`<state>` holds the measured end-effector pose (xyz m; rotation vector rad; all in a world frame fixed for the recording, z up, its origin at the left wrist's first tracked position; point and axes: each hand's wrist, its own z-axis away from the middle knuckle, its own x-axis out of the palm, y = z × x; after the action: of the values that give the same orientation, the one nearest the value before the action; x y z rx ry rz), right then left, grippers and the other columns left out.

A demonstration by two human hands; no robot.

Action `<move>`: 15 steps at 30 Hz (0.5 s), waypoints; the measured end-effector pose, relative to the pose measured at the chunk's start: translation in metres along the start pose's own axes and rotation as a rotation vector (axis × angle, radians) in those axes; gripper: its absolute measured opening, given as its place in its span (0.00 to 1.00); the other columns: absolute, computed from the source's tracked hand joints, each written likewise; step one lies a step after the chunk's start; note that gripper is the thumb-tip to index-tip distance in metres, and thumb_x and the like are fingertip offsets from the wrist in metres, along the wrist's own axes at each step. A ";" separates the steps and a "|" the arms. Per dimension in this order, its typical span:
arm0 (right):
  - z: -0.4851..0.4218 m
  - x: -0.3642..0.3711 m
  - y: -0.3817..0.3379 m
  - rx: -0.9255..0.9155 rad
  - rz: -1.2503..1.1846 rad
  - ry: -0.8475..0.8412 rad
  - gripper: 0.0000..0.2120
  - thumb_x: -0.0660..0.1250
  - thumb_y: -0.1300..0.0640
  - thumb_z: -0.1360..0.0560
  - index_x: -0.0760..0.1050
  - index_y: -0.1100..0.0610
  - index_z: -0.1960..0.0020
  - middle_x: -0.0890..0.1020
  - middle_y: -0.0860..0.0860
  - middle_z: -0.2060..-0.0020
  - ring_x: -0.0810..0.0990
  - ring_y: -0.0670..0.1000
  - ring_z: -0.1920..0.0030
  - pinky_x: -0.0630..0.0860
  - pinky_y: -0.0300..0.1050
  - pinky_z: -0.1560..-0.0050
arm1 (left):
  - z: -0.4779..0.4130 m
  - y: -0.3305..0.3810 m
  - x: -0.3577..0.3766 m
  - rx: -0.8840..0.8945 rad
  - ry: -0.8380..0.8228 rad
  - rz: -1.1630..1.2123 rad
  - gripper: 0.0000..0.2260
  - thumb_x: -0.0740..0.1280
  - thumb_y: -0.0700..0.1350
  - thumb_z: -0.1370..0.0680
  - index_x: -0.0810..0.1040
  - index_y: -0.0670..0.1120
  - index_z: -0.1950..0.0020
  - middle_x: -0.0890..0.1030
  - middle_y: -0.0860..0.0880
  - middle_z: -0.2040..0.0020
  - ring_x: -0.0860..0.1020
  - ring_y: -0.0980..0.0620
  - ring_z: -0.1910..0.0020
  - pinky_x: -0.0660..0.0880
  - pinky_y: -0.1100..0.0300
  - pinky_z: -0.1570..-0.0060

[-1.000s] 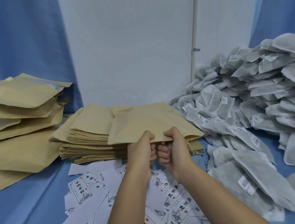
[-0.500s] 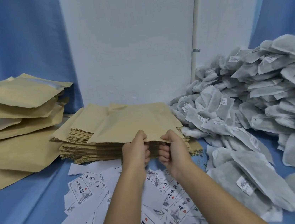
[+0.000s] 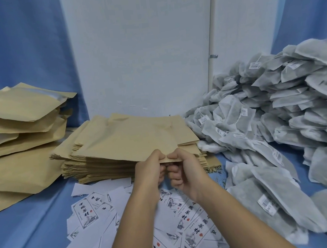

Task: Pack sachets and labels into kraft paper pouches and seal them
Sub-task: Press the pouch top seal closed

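The thumbs and curled fingers [image 3: 175, 174] of both hands meet at centre frame and pinch the near edge of one kraft pouch [image 3: 131, 140], thumbs on top and fingers tucked beneath. The left hand [image 3: 152, 170] and right hand [image 3: 187, 170] sit knuckle to knuckle, apparently working at the mouth to part its two walls. Whether the mouth has opened at all cannot be told.

The pouch lies nearly flat, its far end resting on the stack of empty pouches [image 3: 94, 169] just behind the hands. Printed labels [image 3: 87, 213] are scattered on the blue cloth [image 3: 27, 233] under the forearms at lower centre. Grey sachets [image 3: 280, 109] are heaped along the right side, and filled pouches [image 3: 13, 113] are piled at the left edge.

The likely trouble is a grip that catches both walls together, so the mouth stays closed, or one that lifts a second pouch off the stack along with the first. A hard pull apart at so narrow a pinch could crease or tear the paper lip. Dragging the pouch nearer may fan the stack forward onto the labels.
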<state>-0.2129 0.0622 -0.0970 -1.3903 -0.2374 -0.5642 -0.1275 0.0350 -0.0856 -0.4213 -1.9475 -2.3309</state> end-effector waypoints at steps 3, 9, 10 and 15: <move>-0.003 0.001 0.002 -0.032 -0.042 0.043 0.15 0.60 0.60 0.26 0.63 0.54 0.70 0.60 0.46 0.81 0.54 0.44 0.81 0.51 0.35 0.82 | -0.001 0.002 -0.004 0.011 0.040 0.041 0.12 0.63 0.38 0.27 0.65 0.46 0.69 0.61 0.51 0.80 0.56 0.54 0.77 0.53 0.62 0.75; -0.003 0.003 0.003 -0.067 -0.067 0.066 0.15 0.59 0.62 0.25 0.62 0.55 0.69 0.59 0.46 0.82 0.53 0.43 0.82 0.50 0.34 0.83 | 0.001 0.001 -0.002 0.017 0.012 -0.019 0.14 0.64 0.41 0.26 0.66 0.46 0.71 0.62 0.52 0.80 0.57 0.56 0.81 0.53 0.66 0.79; -0.002 0.004 0.003 -0.068 -0.041 0.070 0.15 0.59 0.62 0.24 0.62 0.54 0.69 0.59 0.46 0.82 0.53 0.43 0.82 0.50 0.34 0.82 | 0.000 0.000 -0.003 0.015 0.011 -0.012 0.14 0.64 0.40 0.26 0.66 0.45 0.71 0.62 0.52 0.80 0.57 0.56 0.82 0.53 0.66 0.79; 0.003 0.009 0.004 -0.094 0.226 0.041 0.16 0.60 0.57 0.21 0.65 0.55 0.68 0.64 0.46 0.81 0.57 0.44 0.80 0.53 0.35 0.80 | -0.007 -0.002 -0.010 0.004 0.027 0.017 0.17 0.63 0.40 0.26 0.68 0.44 0.75 0.63 0.50 0.80 0.58 0.54 0.79 0.56 0.60 0.73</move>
<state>-0.2031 0.0633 -0.0954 -1.4721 -0.0199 -0.4193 -0.1192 0.0273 -0.0917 -0.4023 -1.9281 -2.3100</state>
